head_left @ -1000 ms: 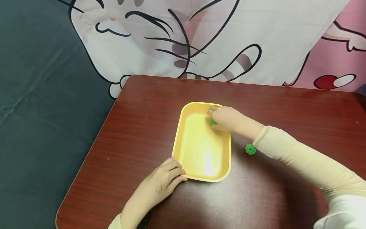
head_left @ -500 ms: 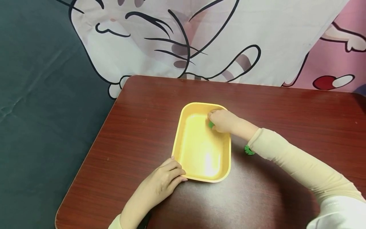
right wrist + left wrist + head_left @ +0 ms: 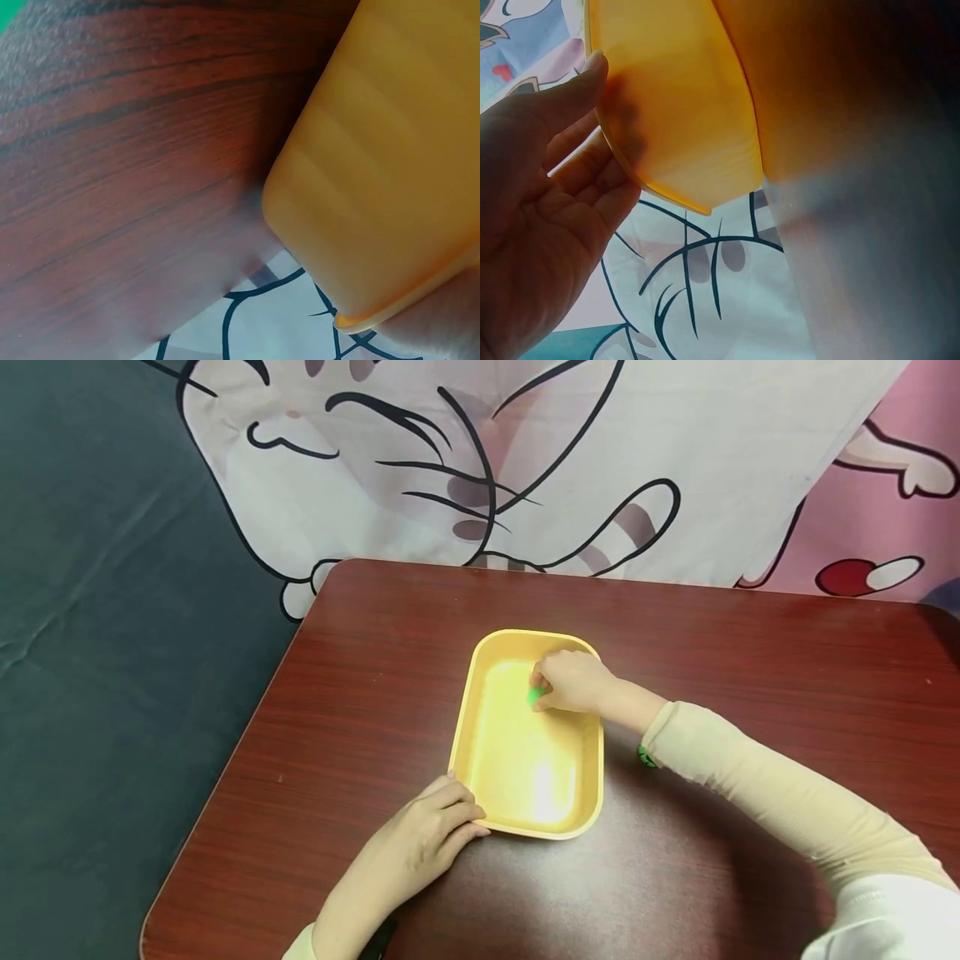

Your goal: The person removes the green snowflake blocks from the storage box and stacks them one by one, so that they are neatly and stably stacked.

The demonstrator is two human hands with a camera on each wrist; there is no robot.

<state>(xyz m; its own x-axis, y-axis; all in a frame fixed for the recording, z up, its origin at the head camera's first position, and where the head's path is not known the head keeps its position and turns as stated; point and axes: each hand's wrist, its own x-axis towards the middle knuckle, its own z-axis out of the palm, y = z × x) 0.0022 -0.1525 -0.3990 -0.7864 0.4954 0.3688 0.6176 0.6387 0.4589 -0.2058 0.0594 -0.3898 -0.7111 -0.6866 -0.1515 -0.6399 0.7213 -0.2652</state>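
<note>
A yellow plastic tray (image 3: 480, 727) lies on the brown table, its wall also filling much of the left wrist view. At the near left corner my left hand (image 3: 427, 831) grips the tray's rim, thumb and fingers on either side of the wall. My right hand (image 3: 573, 681) reaches over the right wall into the tray. Between its thumb and fingers it pinches a green plastic disc (image 3: 534, 695), mostly covered by the hand. Outside the tray on the right, a second green notched disc (image 3: 647, 757) lies partly under the right sleeve. The right wrist view shows the tray's outer wall (image 3: 375, 172).
The brown table (image 3: 337, 693) reaches to a hanging cloth (image 3: 360, 518) with a cartoon cat at the back. Dark green fabric (image 3: 112, 652) covers the left side. A small black object (image 3: 378, 939) shows beside the left wrist.
My right hand has moved left and slightly down inside the tray, with the green disc in its fingers. The sleeve now covers more of the second disc. My left hand stays in place.
</note>
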